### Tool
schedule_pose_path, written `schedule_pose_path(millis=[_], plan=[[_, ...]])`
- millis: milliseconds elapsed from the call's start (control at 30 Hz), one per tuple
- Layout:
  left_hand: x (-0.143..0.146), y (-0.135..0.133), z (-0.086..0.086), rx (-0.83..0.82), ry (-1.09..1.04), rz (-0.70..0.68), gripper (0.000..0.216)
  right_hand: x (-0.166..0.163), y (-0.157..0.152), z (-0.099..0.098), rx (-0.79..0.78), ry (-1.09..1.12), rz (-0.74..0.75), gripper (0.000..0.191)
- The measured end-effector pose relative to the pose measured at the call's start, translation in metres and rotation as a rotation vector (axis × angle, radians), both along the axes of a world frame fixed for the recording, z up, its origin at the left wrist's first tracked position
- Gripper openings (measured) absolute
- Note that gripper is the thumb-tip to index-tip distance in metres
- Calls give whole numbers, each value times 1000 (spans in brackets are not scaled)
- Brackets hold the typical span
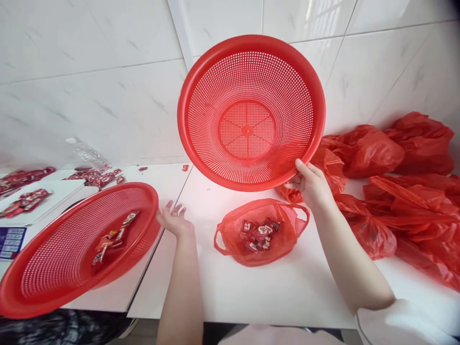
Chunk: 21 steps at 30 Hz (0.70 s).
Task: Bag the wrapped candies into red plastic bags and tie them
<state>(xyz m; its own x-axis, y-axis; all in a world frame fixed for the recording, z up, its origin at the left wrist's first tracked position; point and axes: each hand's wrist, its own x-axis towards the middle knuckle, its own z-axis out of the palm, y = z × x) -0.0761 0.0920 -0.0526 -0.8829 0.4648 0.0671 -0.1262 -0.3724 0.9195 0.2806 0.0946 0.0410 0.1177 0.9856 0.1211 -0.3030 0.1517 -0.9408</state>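
My right hand (313, 184) grips the lower right rim of an empty red perforated basket (251, 112), held up tilted with its inside facing me. Under it an open red plastic bag (260, 233) lies on the white table (258, 287) with several red wrapped candies inside. My left hand (174, 219) is open, palm up, fingers spread, right beside the rim of a second red basket (77, 247). That basket rests tilted at the left and holds a few wrapped candies (113, 237).
A heap of red plastic bags (398, 187) fills the table's right side. More red candy wrappers (95, 176) lie on a second table at the far left, next to a clear bag. White tiled wall stands behind. A dark gap separates the two tables.
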Motion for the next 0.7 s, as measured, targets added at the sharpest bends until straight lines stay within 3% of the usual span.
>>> schedule_pose_path(millis=[133,400,600,667,700], plan=[[11,1,2,43,14,31,30,4,1,1,4,8,-6,35],[58,-9,2,197,181,-231,27,1,0,2,-24,49,24,31],[68,-15,-3,257,225,-233,25,-6,-2,2,-84,60,92,30],[70,-17,-2,229,227,-221,23,-11,-3,-1,-105,52,148,30],[71,-17,0,131,270,-237,23,-14,-4,-2,-114,46,185,31]])
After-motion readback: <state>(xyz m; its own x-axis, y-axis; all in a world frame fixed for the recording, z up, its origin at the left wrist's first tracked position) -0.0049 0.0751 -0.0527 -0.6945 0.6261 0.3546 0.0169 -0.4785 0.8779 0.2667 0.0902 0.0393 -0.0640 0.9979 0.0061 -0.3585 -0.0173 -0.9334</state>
